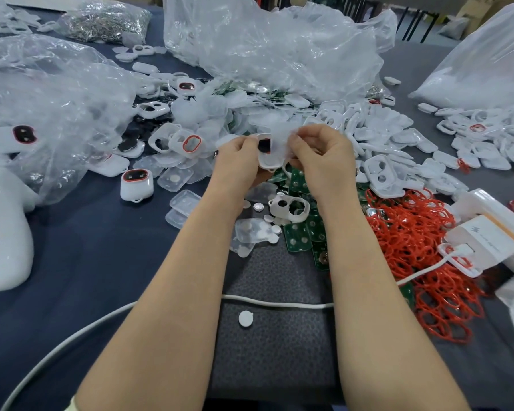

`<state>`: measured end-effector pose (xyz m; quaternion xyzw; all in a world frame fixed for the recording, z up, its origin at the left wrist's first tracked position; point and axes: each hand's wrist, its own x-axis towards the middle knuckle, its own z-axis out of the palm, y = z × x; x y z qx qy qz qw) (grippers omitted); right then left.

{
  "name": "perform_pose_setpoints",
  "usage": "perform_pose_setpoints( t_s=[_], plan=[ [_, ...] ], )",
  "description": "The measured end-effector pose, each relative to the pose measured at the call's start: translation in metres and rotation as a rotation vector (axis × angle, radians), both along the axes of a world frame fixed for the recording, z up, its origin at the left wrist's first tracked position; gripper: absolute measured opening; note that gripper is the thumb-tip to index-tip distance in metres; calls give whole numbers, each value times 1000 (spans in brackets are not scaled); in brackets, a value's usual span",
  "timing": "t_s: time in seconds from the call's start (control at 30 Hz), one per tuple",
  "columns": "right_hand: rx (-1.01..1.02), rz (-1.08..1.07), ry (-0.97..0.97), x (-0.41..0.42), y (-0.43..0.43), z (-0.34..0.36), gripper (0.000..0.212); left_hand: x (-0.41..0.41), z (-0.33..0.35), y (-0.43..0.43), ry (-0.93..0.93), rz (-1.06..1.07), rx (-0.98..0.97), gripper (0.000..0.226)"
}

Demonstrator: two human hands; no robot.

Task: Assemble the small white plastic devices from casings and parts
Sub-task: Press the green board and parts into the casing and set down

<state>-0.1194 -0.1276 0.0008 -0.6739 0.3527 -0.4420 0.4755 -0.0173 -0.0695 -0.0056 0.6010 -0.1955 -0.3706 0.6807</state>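
My left hand (240, 161) and my right hand (321, 155) are raised together above the middle of the table. Between them they hold a small white casing (268, 157) with a dark opening. My left fingers curl round its left side. My right fingers pinch a thin translucent white piece (281, 133) at the casing's top. Below my hands lie green circuit boards (298, 237), a white two-holed casing (290, 207) and small white discs (258, 206). A finished white device with a red ring (136, 182) stands to the left.
Red rubber rings (428, 262) are heaped at the right beside white charger boxes (484, 235). Loose white casings (398, 137) pile up behind my hands. Clear plastic bags (51, 108) lie left and at the back. A white cable (279, 304) crosses the grey mat (279, 336).
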Motion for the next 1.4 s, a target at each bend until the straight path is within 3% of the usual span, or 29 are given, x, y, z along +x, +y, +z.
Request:
perform_pose_setpoints(
  t_s=[0.13,0.27,0.53,0.73,1.23,1.4],
  plan=[
    [-79,-9,101,3,2,-1,3,1,-1,-2,5,1,-1,26],
    [-167,-37,198,7,5,-4,14,2,-1,-2,-9,-4,17,26],
    [-276,-121,235,11,9,-9,6,2,-8,-3,-130,-57,49,13],
    [-315,-155,275,13,9,-11,9,1,-10,-2,-203,-60,38,20],
    [-250,-126,321,11,9,-7,11,-2,-9,-1,-212,-29,4,13],
    [-100,8,338,-1,6,7,8,1,-7,-1,-169,23,16,11]
  ],
)
